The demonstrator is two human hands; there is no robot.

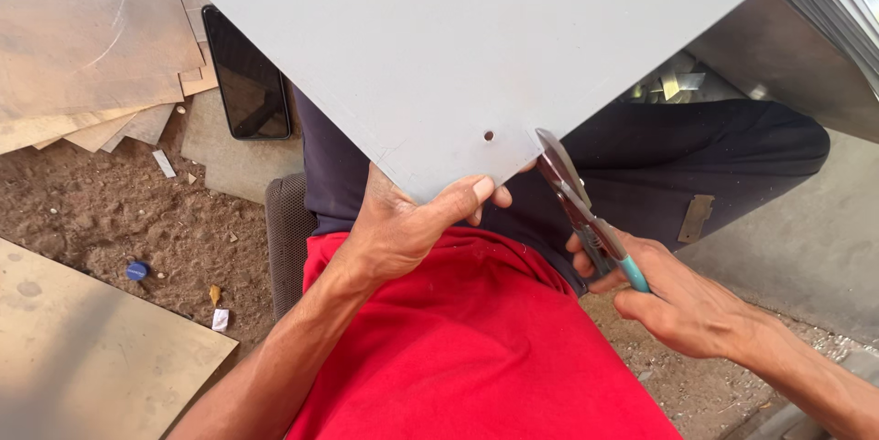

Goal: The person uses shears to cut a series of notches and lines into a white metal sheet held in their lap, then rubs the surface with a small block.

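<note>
1. My left hand [403,225] pinches the near corner of the large flat grey metal sheet [476,37]; the thumb lies on top, the fingers curl underneath its edge.
2. My right hand [673,298] is wrapped tight round the teal-handled metal snips [586,211].
3. The snip blades meet the sheet's lower right edge, just beside a small round hole [489,136].
4. The sheet rests tilted above my lap, over my red shirt [476,348].
5. A black phone [245,74] lies on the ground to the left.
</note>
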